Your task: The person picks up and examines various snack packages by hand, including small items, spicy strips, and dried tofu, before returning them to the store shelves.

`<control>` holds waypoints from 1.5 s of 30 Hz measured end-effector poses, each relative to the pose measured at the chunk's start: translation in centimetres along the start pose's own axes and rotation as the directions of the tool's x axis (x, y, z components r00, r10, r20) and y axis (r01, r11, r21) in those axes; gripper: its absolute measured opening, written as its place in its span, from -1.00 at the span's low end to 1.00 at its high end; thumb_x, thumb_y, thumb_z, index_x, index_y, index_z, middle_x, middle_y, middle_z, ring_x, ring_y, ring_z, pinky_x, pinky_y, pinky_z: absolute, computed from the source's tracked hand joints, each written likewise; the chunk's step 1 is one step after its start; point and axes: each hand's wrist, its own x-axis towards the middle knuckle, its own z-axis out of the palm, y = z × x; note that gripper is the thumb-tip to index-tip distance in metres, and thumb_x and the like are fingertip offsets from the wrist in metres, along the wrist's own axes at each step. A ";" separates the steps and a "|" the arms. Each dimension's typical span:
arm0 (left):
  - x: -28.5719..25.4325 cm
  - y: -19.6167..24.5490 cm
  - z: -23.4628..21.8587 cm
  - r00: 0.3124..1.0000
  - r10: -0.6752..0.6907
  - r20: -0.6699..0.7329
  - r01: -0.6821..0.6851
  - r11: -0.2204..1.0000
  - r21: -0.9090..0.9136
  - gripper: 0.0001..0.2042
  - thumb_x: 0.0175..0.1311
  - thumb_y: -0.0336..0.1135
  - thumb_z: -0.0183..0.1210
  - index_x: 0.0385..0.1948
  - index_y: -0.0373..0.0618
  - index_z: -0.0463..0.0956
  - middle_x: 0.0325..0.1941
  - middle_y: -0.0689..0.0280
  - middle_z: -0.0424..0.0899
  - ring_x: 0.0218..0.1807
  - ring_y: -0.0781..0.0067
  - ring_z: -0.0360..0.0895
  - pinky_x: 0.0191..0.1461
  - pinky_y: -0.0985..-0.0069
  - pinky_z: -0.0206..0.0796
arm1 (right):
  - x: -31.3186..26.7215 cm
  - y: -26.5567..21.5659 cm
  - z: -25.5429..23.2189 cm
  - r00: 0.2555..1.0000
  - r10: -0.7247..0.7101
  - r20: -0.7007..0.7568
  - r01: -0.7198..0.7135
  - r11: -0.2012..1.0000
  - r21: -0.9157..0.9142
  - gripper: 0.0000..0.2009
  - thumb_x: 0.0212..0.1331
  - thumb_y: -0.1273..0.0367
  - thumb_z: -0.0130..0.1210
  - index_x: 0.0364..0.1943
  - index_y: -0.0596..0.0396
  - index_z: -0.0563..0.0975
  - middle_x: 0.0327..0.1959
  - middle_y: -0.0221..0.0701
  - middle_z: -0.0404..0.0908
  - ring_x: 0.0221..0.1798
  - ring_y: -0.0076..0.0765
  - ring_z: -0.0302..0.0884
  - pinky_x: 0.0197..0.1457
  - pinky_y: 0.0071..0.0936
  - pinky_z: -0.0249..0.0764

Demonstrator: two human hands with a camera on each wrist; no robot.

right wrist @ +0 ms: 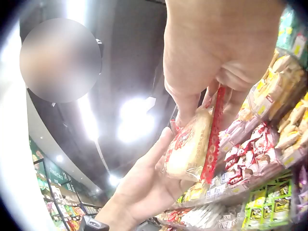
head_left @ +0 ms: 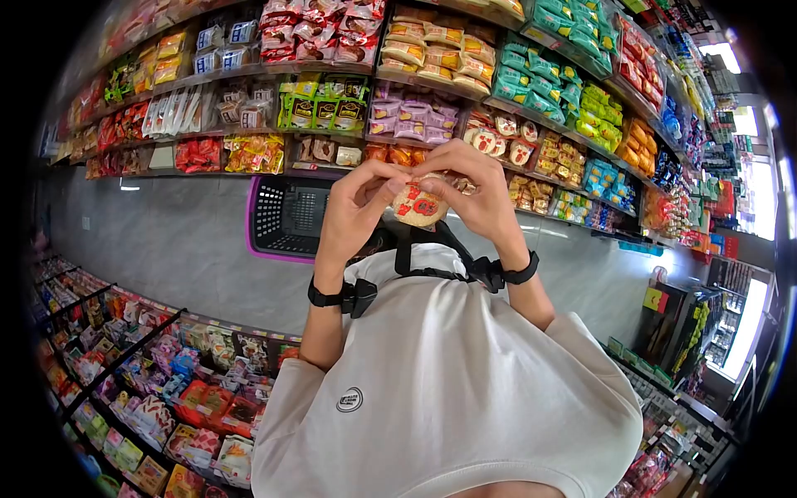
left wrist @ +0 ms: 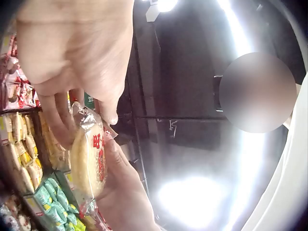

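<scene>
A rice cracker packet (head_left: 418,205), round and pale in a clear wrapper with red print, is held up in front of the chest between both hands. My left hand (head_left: 355,203) pinches its left side, thumb over the front. On the other side, my right hand (head_left: 481,199) grips the packet with thumb and bent fingers. The left wrist view shows the packet (left wrist: 89,161) edge-on, its clear crimped end sticking up by the left fingers. Seen from the right wrist, the packet (right wrist: 190,144) has a red strip along its seam, close under the right fingers.
Shelves of bagged snacks (head_left: 415,116) rise in front, with teal packets (head_left: 540,79) to the right. A black shopping basket with a purple rim (head_left: 251,217) sits on the grey floor (head_left: 183,241). Behind on the left stands another display of packets (head_left: 191,357).
</scene>
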 end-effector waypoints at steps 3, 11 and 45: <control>0.6 -0.6 0.4 0.999 -0.019 0.025 0.020 1.000 -0.014 -0.85 0.56 -0.40 0.27 -0.04 -0.30 0.65 0.03 0.25 0.75 0.06 0.55 0.67 0.21 0.52 0.48 | -0.4 0.5 -0.5 1.000 -0.002 -0.030 0.003 1.000 0.019 -0.82 0.22 0.49 0.39 -0.10 0.17 0.77 -0.12 -0.29 0.81 0.02 -0.17 0.72 0.12 -0.28 0.61; 2.1 -1.5 2.4 0.987 -0.088 0.136 0.087 0.996 0.016 -0.86 0.50 -0.54 0.28 -0.01 -0.32 0.58 0.15 0.22 0.69 0.13 0.53 0.63 0.23 0.53 0.48 | -2.4 1.6 -2.2 0.993 0.089 -0.078 -0.082 0.993 0.088 -0.78 0.25 0.52 0.35 -0.03 0.15 0.75 -0.05 -0.27 0.75 0.06 -0.17 0.69 0.15 -0.28 0.59; 6.8 -3.0 18.2 0.984 0.048 -0.173 0.012 0.943 0.331 -0.82 0.53 -0.45 0.28 0.05 -0.28 0.60 0.02 0.26 0.76 0.00 0.53 0.68 0.13 0.51 0.53 | -8.3 7.3 -14.3 0.909 0.381 -0.168 -0.237 0.806 0.543 -0.78 0.39 0.52 0.31 0.01 0.25 0.53 -0.04 -0.34 0.75 -0.03 -0.52 0.76 -0.03 -0.52 0.71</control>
